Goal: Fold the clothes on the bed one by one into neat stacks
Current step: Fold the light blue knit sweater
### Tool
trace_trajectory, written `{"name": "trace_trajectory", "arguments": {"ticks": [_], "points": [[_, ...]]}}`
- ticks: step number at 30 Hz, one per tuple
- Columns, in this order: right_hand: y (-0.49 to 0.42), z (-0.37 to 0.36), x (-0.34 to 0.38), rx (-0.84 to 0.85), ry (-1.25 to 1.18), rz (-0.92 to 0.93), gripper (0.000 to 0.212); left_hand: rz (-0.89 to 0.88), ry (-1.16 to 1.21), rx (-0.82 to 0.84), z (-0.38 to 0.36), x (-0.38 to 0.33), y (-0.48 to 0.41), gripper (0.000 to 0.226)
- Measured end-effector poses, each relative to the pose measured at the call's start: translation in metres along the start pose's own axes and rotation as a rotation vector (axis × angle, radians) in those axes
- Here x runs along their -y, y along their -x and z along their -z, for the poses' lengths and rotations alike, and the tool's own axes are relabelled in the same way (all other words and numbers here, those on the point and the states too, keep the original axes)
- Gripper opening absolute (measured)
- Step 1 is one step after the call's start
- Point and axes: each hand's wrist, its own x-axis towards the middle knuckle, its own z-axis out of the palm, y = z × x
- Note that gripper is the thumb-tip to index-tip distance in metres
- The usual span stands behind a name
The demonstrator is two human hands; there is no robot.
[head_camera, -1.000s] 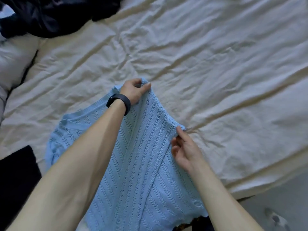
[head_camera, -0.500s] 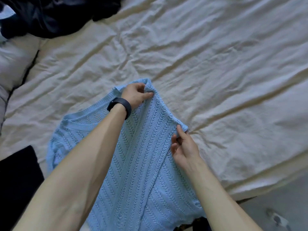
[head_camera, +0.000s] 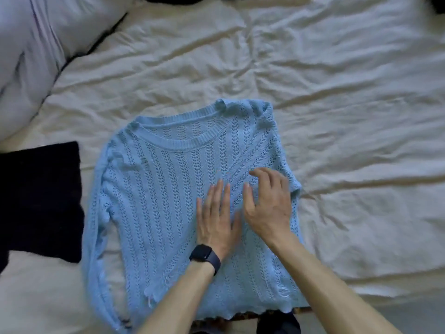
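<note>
Left grip (head_camera: pixel 216 218) and right grip (head_camera: pixel 269 203), fingers apart and empty, rest on blue knit sweater (head_camera: pixel 156 201); dragging could undo the 3 o'clock sleeve fold.

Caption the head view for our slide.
Left hand presses a blue sweater flat on the bed, right hand alongside.

Pale pillow (head_camera: pixel 26 56), black wristwatch (head_camera: pixel 205 258)
</note>
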Motion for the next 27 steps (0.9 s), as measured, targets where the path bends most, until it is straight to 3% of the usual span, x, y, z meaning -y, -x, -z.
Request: {"name": "trace_trajectory", "arguments": {"ticks": [2,5,10,13,15,19,22,25,27], "points": [[-0.023,-0.022,-0.007,0.183,0.226,0.139,0.058,-0.017,-0.08,0.109,-0.018,0.017,0.034,0.067],[-0.055,-0.037,-0.038,0.41,0.496,0.183,0.078,0.016,-0.151,0.161,-0.027,0.052,0.074,0.066],[-0.046,-0.042,-0.031,0.343,0.555,0.109,0.084,0.011,-0.243,0.185,-0.025,0.111,0.15,0.068],[0.006,-0.056,0.0,0.311,0.547,0.091,0.085,0.036,-0.204,0.18,-0.019,0.133,0.185,0.063],[0.065,-0.072,0.019,0.378,0.53,0.203,0.081,0.077,-0.175,0.177,-0.014,0.145,0.206,0.061],[0.199,-0.113,0.046,0.509,0.489,0.493,0.07,0.134,-0.142,0.158,-0.002,0.185,0.247,0.079],[0.262,-0.132,0.07,0.559,0.52,0.504,0.067,0.097,-0.104,0.046,0.023,0.228,0.267,0.088],[0.285,-0.141,0.097,0.545,0.562,0.395,0.071,0.32,-0.053,-0.06,0.054,0.273,0.268,0.082],[0.287,-0.146,0.121,0.515,0.552,0.283,0.075,0.537,0.034,-0.011,0.083,0.301,0.255,0.074]]}}
